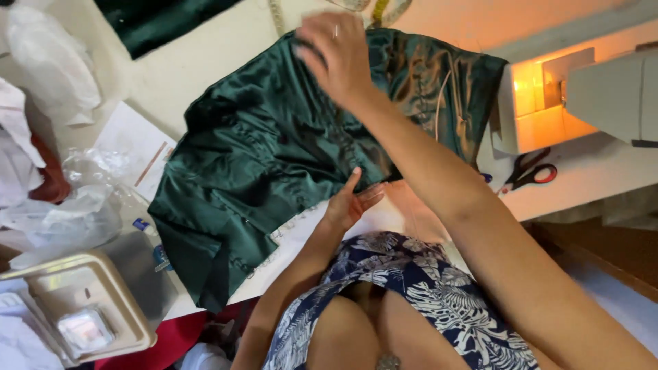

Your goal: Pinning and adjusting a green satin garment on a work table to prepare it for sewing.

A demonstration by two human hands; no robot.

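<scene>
the table (205, 62) is big and pale, and it carries almost everything here. on it lies a dark green cloth (274, 151), shiny and smooth like satin, with lots of soft folds and wrinkles. it is spread over the middle of the table, and its near corner hangs off the edge at the lower left. a thin pale line runs down its right side, near the sewing machine (582, 96). the sewing machine is white and stands on the right of the table, with a warm orange light glowing on it. another bit of dark green cloth (157, 20) lies at the far edge. on the left are crinkly clear plastic bags (75, 199) and a sheet of white paper (130, 144). a beige box thing (82, 308) sits at the lower left. the right hand (336, 58) reaches far over the green cloth and rests on its top edge, fingers bent down and bunched on the cloth; i cannot tell if it pinches it. there is a ring on one finger. the left hand (349, 202) is open and flat, fingers straight, pressing on the near edge of the green cloth and holding nothing. black scissors (528, 171) with a red handle lie near the sewing machine. a yellow tape measure (384, 10) lies at the top.
</scene>
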